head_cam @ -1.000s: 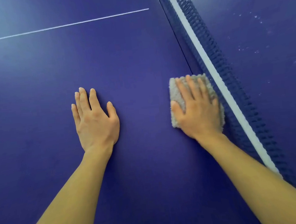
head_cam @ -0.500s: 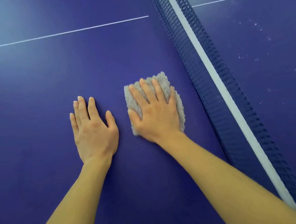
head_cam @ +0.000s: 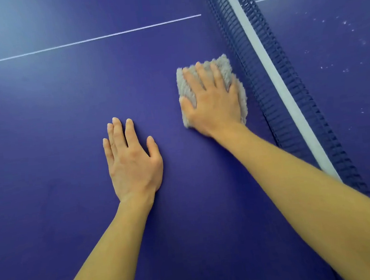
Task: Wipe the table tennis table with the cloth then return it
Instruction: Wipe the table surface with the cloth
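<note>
Right hand (head_cam: 214,107) flat atop cloth (head_cam: 225,64); left hand (head_cam: 134,165) apart.

Grey fluffy cloth (head_cam: 238,94), blue table (head_cam: 54,129), white-banded blue net (head_cam: 270,70)

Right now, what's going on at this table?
A person is wiping a blue table tennis table. The right hand presses a grey fluffy cloth flat on the surface, close beside the net. The left hand rests flat on the table, empty. Pale specks show on the far side of the net.
</note>
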